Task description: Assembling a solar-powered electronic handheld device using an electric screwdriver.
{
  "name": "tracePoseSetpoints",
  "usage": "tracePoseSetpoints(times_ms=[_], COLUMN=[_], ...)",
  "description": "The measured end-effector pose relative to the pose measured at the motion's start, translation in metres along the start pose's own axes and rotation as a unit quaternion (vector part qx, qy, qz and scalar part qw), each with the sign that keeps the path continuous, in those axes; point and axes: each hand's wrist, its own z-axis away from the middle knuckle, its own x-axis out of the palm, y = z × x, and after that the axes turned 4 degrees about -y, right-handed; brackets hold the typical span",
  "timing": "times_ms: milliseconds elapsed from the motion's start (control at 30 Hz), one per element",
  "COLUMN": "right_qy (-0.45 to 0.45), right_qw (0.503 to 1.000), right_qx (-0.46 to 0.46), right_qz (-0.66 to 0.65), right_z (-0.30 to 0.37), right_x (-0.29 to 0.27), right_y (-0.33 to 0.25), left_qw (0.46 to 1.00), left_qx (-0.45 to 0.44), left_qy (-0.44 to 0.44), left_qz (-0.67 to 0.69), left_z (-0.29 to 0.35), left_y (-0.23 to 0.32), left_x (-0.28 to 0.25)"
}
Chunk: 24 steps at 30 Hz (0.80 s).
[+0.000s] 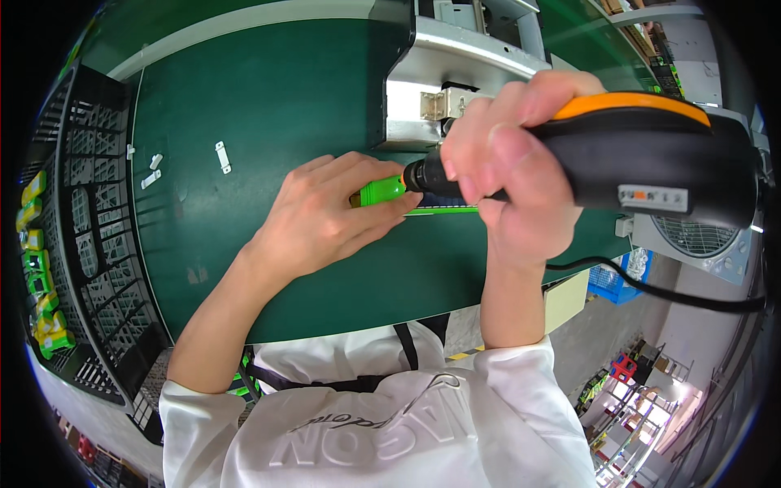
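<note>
Gripping black-and-orange power screwdriver (643, 159) in right hand (508, 175), fingers wrapped round its front, tip against green plastic part (381, 191). Left hand (329, 215) pinches same part, holding it on green mat (277, 106) near metal fixture (443, 77). White clips (222, 157) loose further left, black crate (77, 236) beside mat.

Left hand (325, 213) palm down, fingers curled, thumb and fingertips pinching forward. Right hand (511, 171) raised higher, fist-wrapped, knuckles toward camera. Both forearms bare, rising from lower edge; white sleeves pushed up near elbows.
</note>
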Motion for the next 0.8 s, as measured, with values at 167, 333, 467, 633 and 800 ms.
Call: tracePoseSetpoints(times_ms=[167, 333, 467, 633, 800], right_qy=[0.091, 0.051, 0.033, 0.016, -0.059], right_qw=[0.993, 0.987, 0.996, 0.994, 0.994], right_qx=[0.022, 0.036, 0.005, 0.008, -0.076], right_qz=[-0.07, -0.145, -0.086, -0.107, -0.044], right_z=[0.001, 0.001, 0.001, 0.002, 0.016], right_x=[0.005, 0.002, 0.003, 0.001, -0.008], right_y=[0.008, 0.009, 0.008, 0.01, -0.013], left_qw=[1.0, 1.0, 1.0, 0.999, 0.994], left_qx=[-0.001, -0.002, 0.0, -0.003, 0.011], left_qy=[0.0, -0.001, -0.008, -0.04, -0.037], left_qz=[0.001, 0.011, 0.01, -0.036, -0.101], left_z=[0.0, 0.001, 0.001, -0.003, 0.011], left_y=[0.0, 0.0, 0.001, 0.009, 0.017], left_x=[0.0, 0.001, 0.001, -0.005, -0.009])
